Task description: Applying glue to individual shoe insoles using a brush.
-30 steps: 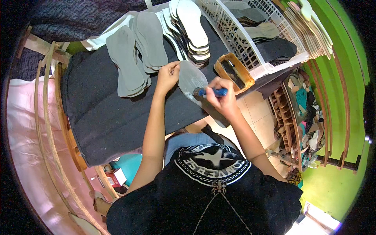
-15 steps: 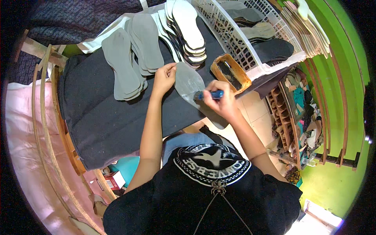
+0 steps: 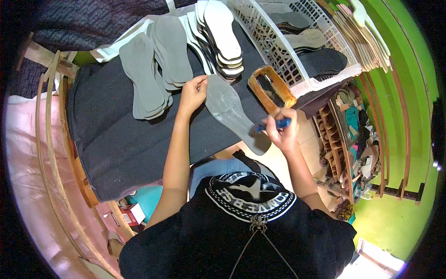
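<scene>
Grey sole between both hands' fingers

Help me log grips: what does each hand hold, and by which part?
The right hand holds a blue-handled brush by its handle. The left hand pinches the far tip of the grey shoe sole lying on the dark table.

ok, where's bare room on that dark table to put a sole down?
Free: the dark cloth table left of the left hand, below the grey sole stack. Crowded: the top edge with white sole stacks, and around the right hand with the brush, glue tray and basket.
</scene>
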Tool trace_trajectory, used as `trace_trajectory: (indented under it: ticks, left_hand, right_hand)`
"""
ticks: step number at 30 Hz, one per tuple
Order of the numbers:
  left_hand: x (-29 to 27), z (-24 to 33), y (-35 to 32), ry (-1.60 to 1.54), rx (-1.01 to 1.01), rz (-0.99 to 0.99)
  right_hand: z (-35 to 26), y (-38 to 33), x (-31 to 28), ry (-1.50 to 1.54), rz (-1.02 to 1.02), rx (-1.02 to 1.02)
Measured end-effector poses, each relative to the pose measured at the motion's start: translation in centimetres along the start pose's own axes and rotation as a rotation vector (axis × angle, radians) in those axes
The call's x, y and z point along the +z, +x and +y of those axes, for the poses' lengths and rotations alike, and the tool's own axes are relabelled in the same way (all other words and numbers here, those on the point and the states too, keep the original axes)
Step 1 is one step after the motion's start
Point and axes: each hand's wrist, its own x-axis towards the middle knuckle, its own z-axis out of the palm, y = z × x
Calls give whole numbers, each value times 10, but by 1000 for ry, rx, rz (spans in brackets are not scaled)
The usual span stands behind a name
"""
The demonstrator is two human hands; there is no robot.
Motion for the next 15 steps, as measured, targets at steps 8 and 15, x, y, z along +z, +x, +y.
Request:
trace_trajectory:
  ticks: [8,15]
  left_hand:
    - [0,-9,-1,-55,-32,8]
    - [-2,2,-2,0,-66,-28]
  right_hand:
    - [10,12,25,84,-21,-136]
    - [-8,5,-6,-112,-121,-81]
